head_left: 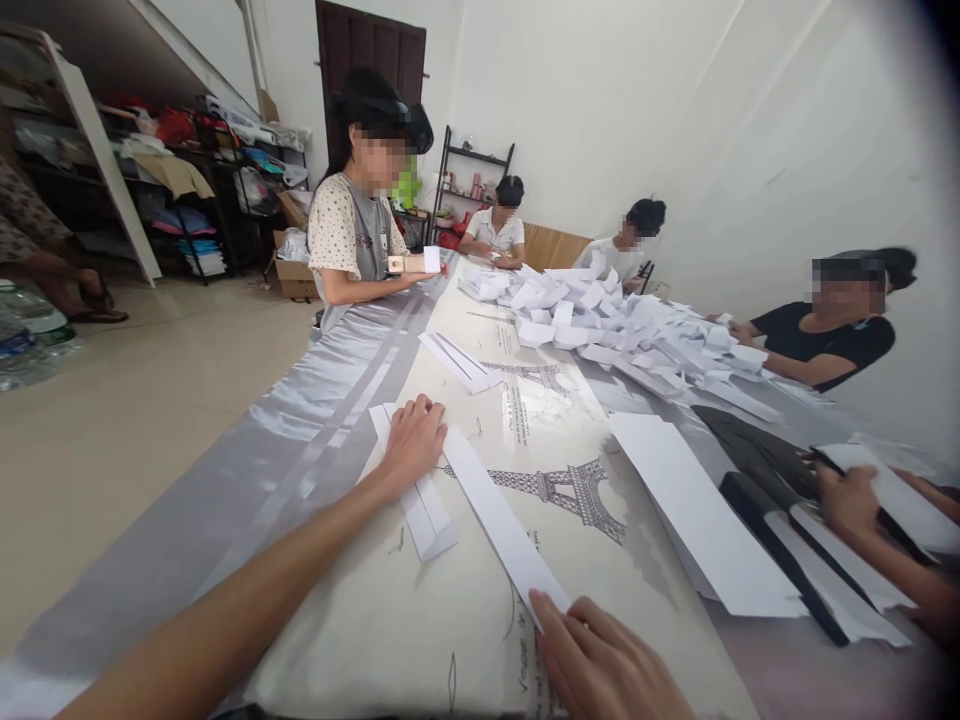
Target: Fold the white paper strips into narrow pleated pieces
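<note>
A long folded white paper strip lies slantwise on the tablecloth between my two hands. My left hand, with fingers curled, presses on its far end. At the near end, my right hand pinches the strip between thumb and fingers. Partly beneath my left hand and wrist is another folded paper piece, its lower end showing creased flaps. Just beyond, more folded paper strips rest on the cloth.
A big heap of folded white papers covers the far right of the table. Large white sheets lie to my right, beside a co-worker's hands. Several people sit around the table; a standing person holds a small piece at the left.
</note>
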Available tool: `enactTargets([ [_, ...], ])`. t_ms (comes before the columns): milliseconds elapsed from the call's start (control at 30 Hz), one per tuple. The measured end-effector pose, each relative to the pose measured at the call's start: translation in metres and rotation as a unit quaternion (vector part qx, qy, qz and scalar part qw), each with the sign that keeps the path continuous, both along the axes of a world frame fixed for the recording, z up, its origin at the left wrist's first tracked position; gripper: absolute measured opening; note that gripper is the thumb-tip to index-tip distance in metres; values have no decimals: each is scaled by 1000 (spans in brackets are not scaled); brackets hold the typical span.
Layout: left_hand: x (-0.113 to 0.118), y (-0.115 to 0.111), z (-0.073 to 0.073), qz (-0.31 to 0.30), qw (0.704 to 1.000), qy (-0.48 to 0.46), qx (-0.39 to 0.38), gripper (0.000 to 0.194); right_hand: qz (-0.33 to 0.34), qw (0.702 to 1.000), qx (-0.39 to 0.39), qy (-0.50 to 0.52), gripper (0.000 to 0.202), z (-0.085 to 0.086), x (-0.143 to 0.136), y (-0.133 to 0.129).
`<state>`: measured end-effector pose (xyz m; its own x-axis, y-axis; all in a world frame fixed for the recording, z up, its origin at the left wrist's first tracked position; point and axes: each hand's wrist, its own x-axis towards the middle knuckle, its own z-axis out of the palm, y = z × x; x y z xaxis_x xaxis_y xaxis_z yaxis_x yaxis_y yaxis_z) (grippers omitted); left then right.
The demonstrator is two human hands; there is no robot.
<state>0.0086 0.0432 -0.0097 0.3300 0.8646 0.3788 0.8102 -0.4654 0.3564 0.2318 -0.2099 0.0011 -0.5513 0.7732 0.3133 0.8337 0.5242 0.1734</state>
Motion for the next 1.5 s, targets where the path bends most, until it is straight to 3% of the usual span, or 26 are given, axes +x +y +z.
enactTargets([
  [167,-8,3,-2,11,999,-32,2,27,-8,1000,9,-5,45,6,-9,5],
  [300,-14,-4,6,-1,998,-67,3,33,-51,980,-76,177,33,15,0,9],
  [367,-19,-9,14,-38,994,-102,-5,36,-92,946,-107,291,29,19,12,11],
  [433,-23,-13,24,-126,979,-157,-34,37,-135,902,-140,385,30,23,25,15],
  [567,-31,-14,37,-256,947,-175,-86,32,-191,830,-199,484,34,19,46,30],
  [767,-36,-5,39,-303,920,-172,-180,37,-247,817,-148,500,39,5,70,62],
  [833,-35,-5,40,-283,912,-219,-200,37,-285,770,-121,558,53,8,72,74],
  [900,-31,-8,42,-243,899,-300,-207,36,-306,674,-114,663,70,15,65,86],
  [967,-23,-16,42,-192,875,-386,-220,36,-268,569,-150,763,68,23,48,98],
  [1000,-18,-21,41,-168,860,-422,-232,36,-215,532,-182,799,60,27,37,105],
  [1033,-13,-27,41,-151,847,-447,-244,35,-182,522,-202,808,53,30,25,113],
  [1133,-2,-42,41,-173,834,-439,-285,32,-141,517,-203,820,35,37,-2,140],
  [1200,-1,-49,42,-229,840,-379,-312,31,-141,517,-186,824,33,41,-9,158],
  [1267,-3,-52,44,-297,853,-293,-314,32,-146,539,-210,803,35,44,-7,173],
  [1333,-7,-51,43,-315,888,-221,-251,36,-146,594,-280,740,40,45,-1,181],
  [1433,-11,-47,36,-230,957,-160,-77,36,-118,697,-389,591,44,39,4,181],
  [1500,-11,-44,29,-187,978,-95,13,27,-89,772,-386,497,27,30,3,177],
])
